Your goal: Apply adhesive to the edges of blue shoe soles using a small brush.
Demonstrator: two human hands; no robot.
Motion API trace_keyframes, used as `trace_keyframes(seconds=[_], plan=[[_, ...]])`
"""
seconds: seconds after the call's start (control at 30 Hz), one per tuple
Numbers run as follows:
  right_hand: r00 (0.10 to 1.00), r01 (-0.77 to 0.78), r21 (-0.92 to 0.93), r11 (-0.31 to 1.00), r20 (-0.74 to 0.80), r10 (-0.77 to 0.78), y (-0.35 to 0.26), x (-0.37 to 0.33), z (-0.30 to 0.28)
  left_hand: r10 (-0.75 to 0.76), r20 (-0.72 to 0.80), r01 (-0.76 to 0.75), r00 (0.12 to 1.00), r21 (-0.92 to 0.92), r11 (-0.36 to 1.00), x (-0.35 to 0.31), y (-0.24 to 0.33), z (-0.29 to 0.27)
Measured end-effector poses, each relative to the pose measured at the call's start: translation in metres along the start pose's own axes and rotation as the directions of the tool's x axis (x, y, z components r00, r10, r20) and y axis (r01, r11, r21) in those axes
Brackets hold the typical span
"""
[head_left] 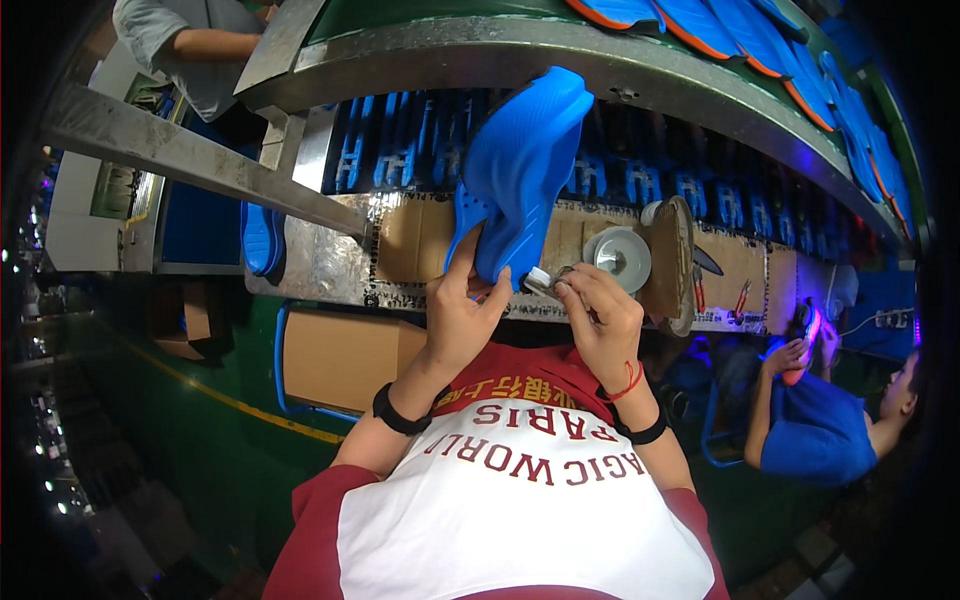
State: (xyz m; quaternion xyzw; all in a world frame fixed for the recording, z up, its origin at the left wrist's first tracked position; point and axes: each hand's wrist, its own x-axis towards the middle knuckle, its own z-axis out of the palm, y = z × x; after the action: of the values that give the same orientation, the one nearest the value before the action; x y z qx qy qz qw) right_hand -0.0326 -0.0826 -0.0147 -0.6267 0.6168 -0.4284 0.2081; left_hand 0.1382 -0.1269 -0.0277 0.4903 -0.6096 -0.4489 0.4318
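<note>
A blue foam shoe sole (pixel 525 160) stands tilted up over the bench in front of me. My left hand (pixel 462 305) is closed on its lower, near end, with the thumb pressed on the edge. Between the fingertips of my right hand (pixel 603 318) is a small brush (pixel 540 279) with a pale head. The brush head is against or very close to the sole's near edge; which, I cannot tell. Just beyond my right hand sits a white bowl (pixel 617 258), with something small in its bottom.
Cardboard (pixel 400 237) covers the bench, and a round cardboard piece (pixel 675 262) stands beside the bowl. Red-handled tools (pixel 741 298) lie farther right. Several blue soles rest on the upper shelf (pixel 560 45). A metal bar (pixel 200 150) crosses at left. A co-worker (pixel 820 425) sits at right.
</note>
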Motion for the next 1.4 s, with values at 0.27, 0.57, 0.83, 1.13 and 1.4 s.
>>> trace_keyframes(seconds=[0.27,0.57,0.83,1.13,1.4], plan=[[0.997,0.061,-0.125,0.99,-0.049,-0.068,0.005,0.003,0.001,-0.024,0.014,0.025,1.0,-0.03,0.999,0.001,0.002,0.001],[0.994,0.065,-0.123,0.99,-0.08,-0.075,0.003,0.006,-0.003,0.006,-0.019,-0.006,1.0,-0.039,0.999,0.002,-0.001,0.002],[1.0,0.007,-0.008,1.0,-0.006,-0.007,-0.001,0.004,0.0,-0.028,-0.01,0.027,1.0,-0.079,0.997,0.007,0.002,0.003],[0.926,-0.138,0.336,0.932,-0.288,0.242,0.01,0.002,-0.037,0.025,0.13,0.027,0.991,-0.379,0.925,0.071,0.021,0.003],[0.913,-0.2,0.318,0.927,-0.282,0.294,0.02,-0.016,-0.044,-0.127,0.319,0.328,0.939,-0.726,0.605,0.213,0.082,-0.018]])
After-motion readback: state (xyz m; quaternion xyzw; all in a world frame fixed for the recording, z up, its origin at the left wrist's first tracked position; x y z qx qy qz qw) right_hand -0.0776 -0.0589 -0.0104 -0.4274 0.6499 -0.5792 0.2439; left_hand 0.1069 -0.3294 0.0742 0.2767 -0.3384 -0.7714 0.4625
